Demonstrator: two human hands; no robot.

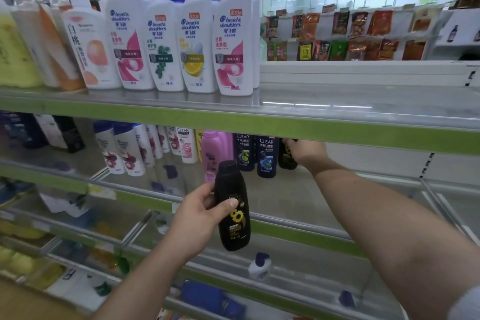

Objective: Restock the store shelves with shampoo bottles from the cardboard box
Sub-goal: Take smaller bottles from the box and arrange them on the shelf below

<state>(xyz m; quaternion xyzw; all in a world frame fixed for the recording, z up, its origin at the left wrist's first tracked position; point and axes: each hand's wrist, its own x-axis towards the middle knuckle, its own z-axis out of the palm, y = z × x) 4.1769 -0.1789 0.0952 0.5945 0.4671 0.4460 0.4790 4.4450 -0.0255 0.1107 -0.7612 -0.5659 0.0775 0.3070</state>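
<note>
Fingers point(206, 196): left hand point(197, 218) wraps black bottle point(233, 231) mid-body; right hand point(304, 150) grips shelved bottle point(287, 161). Likely stiff, slick, moderate weight; hold waist.

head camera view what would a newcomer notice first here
The black sunflower bottle stands out at centre, gripped in the left hand. Above it, a row of white pump bottles with blue tops stands on the top shelf, left of centre. The right hand holds a second black bottle on the middle shelf, beside the dark Clear bottles.
</note>
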